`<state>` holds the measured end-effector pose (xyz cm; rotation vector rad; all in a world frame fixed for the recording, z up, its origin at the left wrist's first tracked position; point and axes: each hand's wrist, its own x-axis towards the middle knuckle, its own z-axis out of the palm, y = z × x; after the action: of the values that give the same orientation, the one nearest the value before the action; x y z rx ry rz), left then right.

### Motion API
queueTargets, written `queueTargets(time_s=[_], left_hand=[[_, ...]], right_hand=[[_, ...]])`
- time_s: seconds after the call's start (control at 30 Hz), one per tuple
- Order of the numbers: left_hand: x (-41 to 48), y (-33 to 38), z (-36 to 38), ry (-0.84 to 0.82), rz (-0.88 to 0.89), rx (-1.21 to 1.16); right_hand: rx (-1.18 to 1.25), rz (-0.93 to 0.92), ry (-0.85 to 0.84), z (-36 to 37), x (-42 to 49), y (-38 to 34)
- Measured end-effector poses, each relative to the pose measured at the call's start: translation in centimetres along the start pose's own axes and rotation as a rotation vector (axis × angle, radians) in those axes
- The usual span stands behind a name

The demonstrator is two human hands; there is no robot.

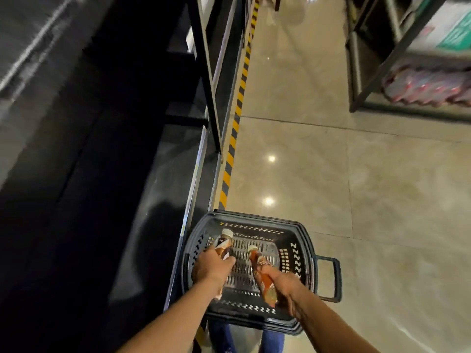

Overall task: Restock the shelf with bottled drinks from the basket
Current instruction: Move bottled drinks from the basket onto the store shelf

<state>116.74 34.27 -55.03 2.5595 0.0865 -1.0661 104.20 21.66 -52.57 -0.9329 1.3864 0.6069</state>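
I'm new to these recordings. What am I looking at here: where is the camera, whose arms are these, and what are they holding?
There is no machine here. One camera sits on a person's head and looks down, so the two bare arms are the wearer's own. The left hand grips a brown bottle with a pale cap, and the right hand grips a second brown bottle. Both are held over a dark plastic basket low by the person's legs. On the left runs a dark shelf, with yellow-and-black tape on the floor beside it. Across the aisle, a rack holds blurred packs.

Bare forearms [175, 312]; blue jeans [272, 343].
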Motion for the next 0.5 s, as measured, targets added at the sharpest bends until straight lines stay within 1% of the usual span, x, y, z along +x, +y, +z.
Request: queueTargets(time_s=[0.07, 0.2, 0.27, 0.37, 0.43, 0.5], left_hand=[[-4.1, 0.9, -2.9, -0.036, 0.006, -0.123], [-11.4, 2.4, -8.2, -0.051, 0.06, -0.378], [-14.9, 2.8, -10.5, -0.021, 0.087, -0.47], [-20.8, 3.3, -13.5, 0.021, 0.127, -0.553], [-24.6, 3.1, -14.8, 0.085, 0.149, -0.596], [-28.2, 2.8, -15.8, 0.159, 0.175, -0.672]], right_hand=[[-0.025, -0.114, 0.058, 0.4, -5.0, 0.5], [-0.04, -0.32, 0.066, 0.6, -12.7, 0.4], [-0.047, -0.421, 0.098, 0.4, -16.3, 0.5], [-0.08, -0.66, 0.175, 0.1, -21.9, 1.1], [-0.117, -0.792, 0.203, -0.4, -25.4, 1.6], [-0.151, -0.896, 0.197, -1.0, -28.7, 2.1]])
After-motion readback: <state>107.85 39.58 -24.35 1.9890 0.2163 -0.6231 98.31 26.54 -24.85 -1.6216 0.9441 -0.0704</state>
